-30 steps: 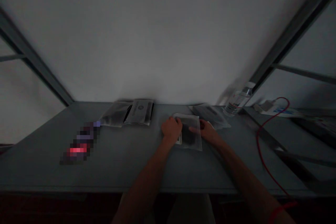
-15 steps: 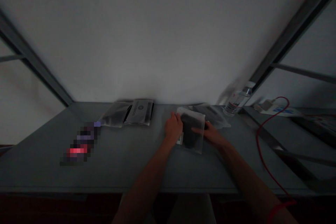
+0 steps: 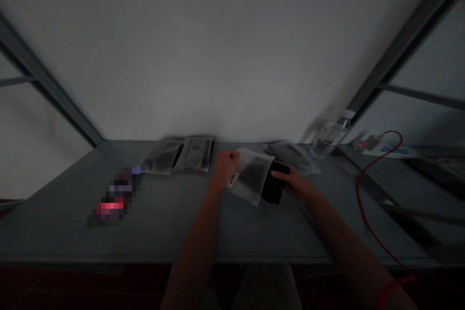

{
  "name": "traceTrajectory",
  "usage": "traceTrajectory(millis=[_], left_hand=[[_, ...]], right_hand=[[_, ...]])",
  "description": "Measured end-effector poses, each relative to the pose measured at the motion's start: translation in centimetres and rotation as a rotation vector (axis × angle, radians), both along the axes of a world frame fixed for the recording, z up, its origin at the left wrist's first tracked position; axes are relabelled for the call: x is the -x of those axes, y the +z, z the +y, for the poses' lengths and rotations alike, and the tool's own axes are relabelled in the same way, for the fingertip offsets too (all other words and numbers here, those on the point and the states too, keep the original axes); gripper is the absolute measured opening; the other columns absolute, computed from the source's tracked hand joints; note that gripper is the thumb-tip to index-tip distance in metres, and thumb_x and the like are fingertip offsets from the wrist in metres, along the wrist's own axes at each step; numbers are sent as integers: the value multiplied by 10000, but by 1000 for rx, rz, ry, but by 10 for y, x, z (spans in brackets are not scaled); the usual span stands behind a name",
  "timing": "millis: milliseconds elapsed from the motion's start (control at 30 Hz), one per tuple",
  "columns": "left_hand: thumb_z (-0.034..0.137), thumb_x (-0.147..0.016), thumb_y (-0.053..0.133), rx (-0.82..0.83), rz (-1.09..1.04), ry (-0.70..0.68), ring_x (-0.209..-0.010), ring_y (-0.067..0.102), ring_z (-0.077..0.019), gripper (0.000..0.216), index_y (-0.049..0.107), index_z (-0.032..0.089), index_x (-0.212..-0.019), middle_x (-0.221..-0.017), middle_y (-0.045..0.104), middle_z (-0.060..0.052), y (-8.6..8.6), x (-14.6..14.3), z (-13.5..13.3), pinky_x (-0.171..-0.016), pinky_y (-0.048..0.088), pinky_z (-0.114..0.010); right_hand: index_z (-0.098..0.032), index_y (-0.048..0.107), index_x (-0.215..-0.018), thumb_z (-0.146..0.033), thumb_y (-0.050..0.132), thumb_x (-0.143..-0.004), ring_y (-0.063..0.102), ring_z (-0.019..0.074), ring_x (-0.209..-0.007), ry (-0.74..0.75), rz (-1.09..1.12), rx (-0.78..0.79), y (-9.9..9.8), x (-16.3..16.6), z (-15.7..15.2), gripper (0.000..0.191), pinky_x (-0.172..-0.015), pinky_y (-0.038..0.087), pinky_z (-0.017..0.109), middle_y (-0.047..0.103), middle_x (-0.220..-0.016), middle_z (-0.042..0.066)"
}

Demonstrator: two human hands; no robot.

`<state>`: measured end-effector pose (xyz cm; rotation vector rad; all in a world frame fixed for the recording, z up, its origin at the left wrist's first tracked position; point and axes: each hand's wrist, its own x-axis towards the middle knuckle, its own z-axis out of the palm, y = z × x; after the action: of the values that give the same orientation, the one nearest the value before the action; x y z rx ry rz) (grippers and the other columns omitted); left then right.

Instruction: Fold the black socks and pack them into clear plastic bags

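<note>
The scene is dim. My left hand (image 3: 224, 166) is closed on the top left edge of a clear plastic bag (image 3: 250, 175) with a small white label, lifted and tilted above the grey table (image 3: 174, 223). A black folded item (image 3: 273, 188) sticks out of the bag's right side, and my right hand (image 3: 294, 183) grips it. Both hands meet over the middle of the table, a little toward the back.
Two packaged bags (image 3: 179, 155) lie at the back left centre, and more clear bags (image 3: 292, 156) behind my right hand. A water bottle (image 3: 329, 136) stands at the back right. A red cable (image 3: 366, 203) loops over the right side. A blurred object (image 3: 116, 196) lies left.
The bag was flat on the table under both hands. My left hand lifted it and moved left, while the black item slid out to the right in my right hand.
</note>
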<state>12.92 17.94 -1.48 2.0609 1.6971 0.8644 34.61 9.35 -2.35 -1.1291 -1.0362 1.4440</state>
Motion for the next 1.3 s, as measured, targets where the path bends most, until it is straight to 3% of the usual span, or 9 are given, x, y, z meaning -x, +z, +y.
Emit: traceTrajectory(millis=[133,300,467,533,633,767,967,1200,1300], left_hand=[[340,-971,402,-72,-4,136,-780,637,-192,363,681,150,-837,-809,689,-83,13,35,8,-721,413,-284],[432,-933,479,-171,-7,465,-925,619,-264,323,631,166,-1035,-926,662,-114,24,76,7,-817,445,-385],[255,-860,556,-289,-48,751,-1214,446,-350,456,450,70,-1262,-1258,497,-231,27,63,-4,-983,368,-503],[236,-861,538,-334,-49,669,-1237,438,-292,404,467,118,-1242,-1272,496,-174,27,40,-10,-1031,353,-435],[228,-899,475,-362,-100,179,-1152,509,-224,285,497,159,-1174,-1186,541,-126,21,-3,-26,-1008,387,-353],[508,-884,522,-141,-27,-156,-1050,577,-252,416,522,185,-1147,-1135,574,-125,4,-51,-55,-905,453,-345],[678,-792,548,-7,-30,-155,-1042,600,-295,673,512,138,-1193,-1139,600,-162,-7,-61,-65,-855,472,-364],[291,-837,534,36,-177,-123,-846,637,-198,164,619,163,-894,-894,681,-86,-8,-54,-49,-778,471,-288],[237,-838,463,21,-326,-79,-763,623,-162,167,619,180,-815,-799,677,-38,-4,-53,-46,-719,467,-263]], right_hand=[[-214,702,-966,-349,852,-592,679,194,-822,-4,-18,13,1,-2,-1,425,-750,544,296,735,-915,26],[-227,644,-1045,-359,846,-598,671,222,-935,-33,-72,29,-9,7,3,508,-864,541,358,714,-990,42],[-273,552,-1150,-272,876,-525,640,245,-1073,-115,-58,-22,-21,11,9,705,-955,517,391,680,-1132,49],[-281,548,-1149,-262,867,-532,636,259,-1094,-167,-37,-7,-24,10,12,694,-947,526,405,675,-1158,58],[-265,592,-1119,-283,852,-537,645,270,-1084,-186,-39,-18,-27,8,15,638,-948,523,415,692,-1146,66],[-209,663,-1085,-359,831,-568,664,276,-1030,-59,-147,-101,-32,6,15,564,-934,514,418,728,-1069,70],[-194,725,-889,-476,821,-583,690,242,-883,-153,-95,-86,-35,6,17,428,-837,540,372,745,-877,57],[-220,688,-996,-429,802,-645,674,221,-959,-105,-71,-119,-26,11,12,424,-901,510,358,725,-1023,58],[-264,605,-1139,-361,822,-613,667,231,-986,-132,-153,-144,-26,10,10,577,-876,525,380,708,-1078,40]])
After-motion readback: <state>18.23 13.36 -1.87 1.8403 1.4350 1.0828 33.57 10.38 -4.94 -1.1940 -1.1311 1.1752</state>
